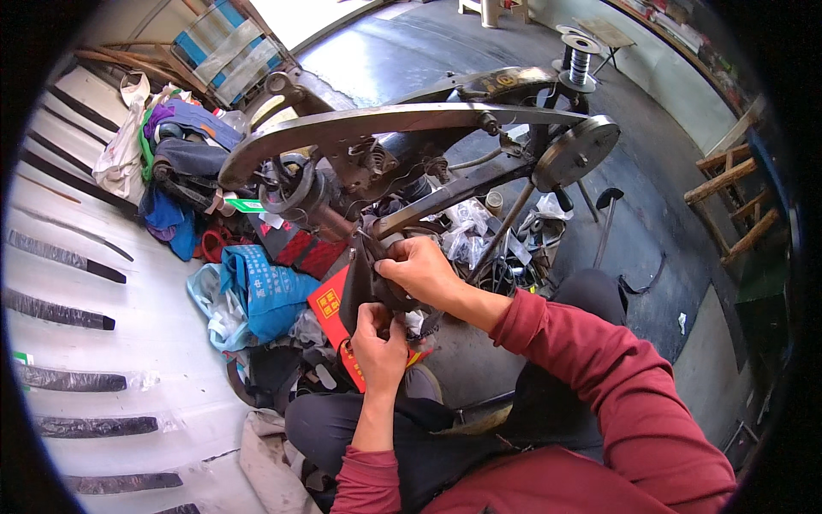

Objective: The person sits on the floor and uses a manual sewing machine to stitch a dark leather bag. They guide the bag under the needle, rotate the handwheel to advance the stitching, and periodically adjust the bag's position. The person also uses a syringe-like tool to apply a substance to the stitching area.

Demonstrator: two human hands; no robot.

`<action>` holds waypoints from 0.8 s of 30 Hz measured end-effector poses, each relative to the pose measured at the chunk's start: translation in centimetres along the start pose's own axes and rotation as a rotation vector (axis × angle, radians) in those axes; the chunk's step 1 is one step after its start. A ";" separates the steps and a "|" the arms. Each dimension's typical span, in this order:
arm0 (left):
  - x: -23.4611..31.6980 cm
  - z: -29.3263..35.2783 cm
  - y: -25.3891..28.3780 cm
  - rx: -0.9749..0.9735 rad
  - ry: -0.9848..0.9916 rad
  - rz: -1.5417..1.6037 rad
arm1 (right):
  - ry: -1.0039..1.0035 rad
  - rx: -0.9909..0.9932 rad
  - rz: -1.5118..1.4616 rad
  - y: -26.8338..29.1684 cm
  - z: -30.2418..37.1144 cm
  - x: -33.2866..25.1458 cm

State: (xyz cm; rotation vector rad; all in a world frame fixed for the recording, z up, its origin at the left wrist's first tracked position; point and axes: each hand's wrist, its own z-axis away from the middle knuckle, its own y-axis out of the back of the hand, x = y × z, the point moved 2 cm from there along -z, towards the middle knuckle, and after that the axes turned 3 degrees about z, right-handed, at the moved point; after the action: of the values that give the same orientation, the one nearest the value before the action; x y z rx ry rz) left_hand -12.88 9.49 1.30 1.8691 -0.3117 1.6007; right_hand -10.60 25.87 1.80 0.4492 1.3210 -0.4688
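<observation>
**Dark Leather Piece Held Under the Arm of a Worn Stitching Machine**

A dark leather piece (pixel 364 287) is gripped in both hands just below the long arm of an old metal stitching machine (pixel 402 128). The right hand (pixel 421 270) is clenched over the top of the piece, close to the machine's needle end; the left hand (pixel 379 343) is closed on its lower edge. Both arms are covered by red sleeves (pixel 599 360), and dark trousers are seen across the lap.

The work is set on a dark concrete floor (pixel 651 188), shiny in places. A heap of cloth, bags and straps is piled at the left, among it a blue printed bag (pixel 265 291) and a red packet (pixel 330 300). Beside the heap, a pale surface (pixel 128 325) is marked by dark bars. A spool of thread (pixel 580 60) is mounted at the far end of the machine, next to its handwheel (pixel 575 152). A wooden frame (pixel 736 197) is stood at the right.
</observation>
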 end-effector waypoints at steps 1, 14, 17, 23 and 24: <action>0.1 0.0 0.0 0.006 0.037 -0.018 | -0.004 -0.011 0.014 0.0 0.0 0.1; 0.9 -0.1 0.0 0.072 -0.025 -0.093 | 0.332 0.124 0.319 0.3 0.4 -0.7; 0.7 0.0 0.1 0.060 0.029 -0.061 | 0.393 0.163 0.420 0.4 0.4 -1.2; 0.2 0.1 0.2 0.080 -0.002 -0.157 | 0.334 0.071 0.420 0.3 0.6 -1.3; 0.1 0.1 0.1 0.071 0.021 -0.166 | 0.337 0.069 0.409 0.2 0.7 -1.3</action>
State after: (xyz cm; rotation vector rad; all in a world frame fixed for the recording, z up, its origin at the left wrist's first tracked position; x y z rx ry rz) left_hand -12.86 9.38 1.47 1.8777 -0.0884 1.5355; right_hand -10.18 25.77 3.18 0.8631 1.4895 -0.0971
